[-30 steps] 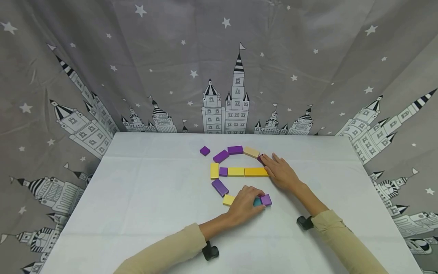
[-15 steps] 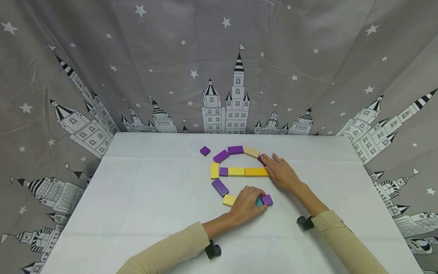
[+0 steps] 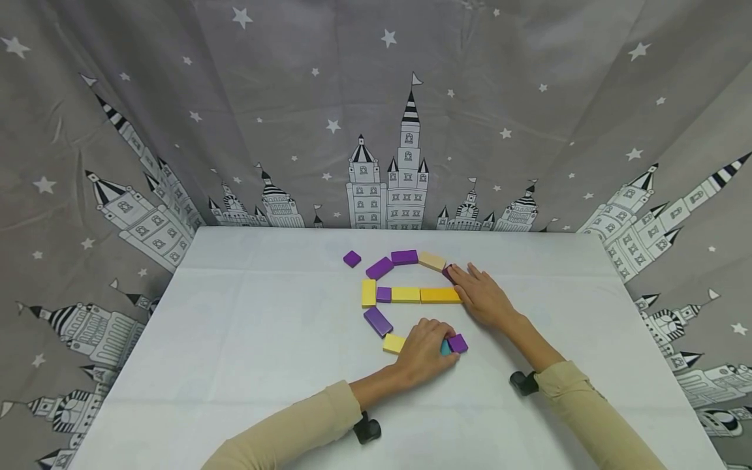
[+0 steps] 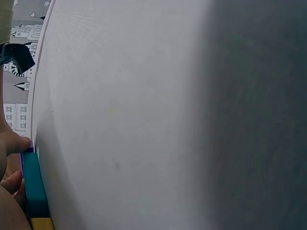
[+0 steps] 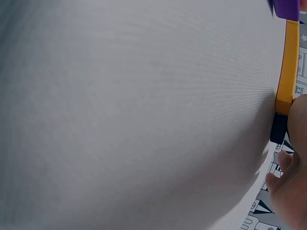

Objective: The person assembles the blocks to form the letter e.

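Observation:
In the head view, my left hand (image 3: pixel 424 352) curves over the teal block (image 3: pixel 445 347), its thumb and finger pinching the small purple block (image 3: pixel 457 343) at the row's right end. The teal block (image 4: pixel 36 187) shows larger in the left wrist view, with a yellow block (image 4: pixel 42 224) behind it. My right hand (image 3: pixel 483 297) lies with fingers outstretched, touching a dark purple block (image 3: pixel 448 273) that it partly covers. Beside its thumb side, the orange block (image 3: pixel 440 296) has its right end hidden. A dark block (image 5: pixel 278 127) stands close to the right hand in the right wrist view.
Purple, yellow and cream blocks form a curved outline with a straight middle bar on the white table (image 3: pixel 258 365). One loose purple block (image 3: pixel 352 259) lies at its upper left. A grey curtain (image 3: pixel 282 78) printed with castles surrounds the back and sides.
My left hand has shifted slightly right, and the small purple block with it, mostly in the first half second. My right hand has stayed in place.

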`<state>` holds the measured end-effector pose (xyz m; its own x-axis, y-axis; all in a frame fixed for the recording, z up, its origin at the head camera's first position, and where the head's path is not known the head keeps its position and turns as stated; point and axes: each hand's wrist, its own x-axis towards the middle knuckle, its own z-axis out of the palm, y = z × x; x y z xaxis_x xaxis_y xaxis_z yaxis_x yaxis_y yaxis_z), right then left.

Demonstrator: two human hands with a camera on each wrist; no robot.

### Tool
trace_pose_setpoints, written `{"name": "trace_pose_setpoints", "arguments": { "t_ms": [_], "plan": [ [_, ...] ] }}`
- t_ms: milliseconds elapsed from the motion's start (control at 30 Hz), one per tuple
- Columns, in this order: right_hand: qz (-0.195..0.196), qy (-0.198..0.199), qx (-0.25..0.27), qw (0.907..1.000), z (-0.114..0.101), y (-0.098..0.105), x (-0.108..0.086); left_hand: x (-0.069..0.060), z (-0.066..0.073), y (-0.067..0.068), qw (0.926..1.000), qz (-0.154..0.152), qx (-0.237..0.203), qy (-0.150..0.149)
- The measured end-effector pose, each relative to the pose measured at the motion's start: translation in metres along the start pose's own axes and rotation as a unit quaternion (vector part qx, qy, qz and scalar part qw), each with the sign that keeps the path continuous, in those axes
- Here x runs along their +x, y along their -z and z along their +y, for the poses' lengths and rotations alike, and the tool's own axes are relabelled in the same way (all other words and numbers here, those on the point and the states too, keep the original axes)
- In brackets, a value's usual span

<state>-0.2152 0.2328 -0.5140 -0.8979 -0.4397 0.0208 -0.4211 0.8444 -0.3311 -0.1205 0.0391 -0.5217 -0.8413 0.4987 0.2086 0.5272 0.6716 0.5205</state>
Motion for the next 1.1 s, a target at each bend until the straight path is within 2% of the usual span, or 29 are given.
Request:
{"name": "trace_pose_setpoints", "arguments": {
  "t_ms": [800, 933, 1100],
  "plan": [
    [0.0, 0.003, -0.002, 1.0, 0.001, 0.0, 0.0, 0.003, 0.003, 0.0, 0.9992, -0.015, 0.026, 0.025],
    [0.0, 0.002, -0.003, 1.0, 0.001, 0.0, 0.0, 0.004, 0.005, 0.004, 0.9991, -0.022, 0.014, 0.035],
    [0.004, 0.005, 0.0, 1.0, 0.0, 0.0, 0.0, 0.003, 0.002, 0.011, 0.9982, -0.011, -0.02, 0.055]
  ]
}}
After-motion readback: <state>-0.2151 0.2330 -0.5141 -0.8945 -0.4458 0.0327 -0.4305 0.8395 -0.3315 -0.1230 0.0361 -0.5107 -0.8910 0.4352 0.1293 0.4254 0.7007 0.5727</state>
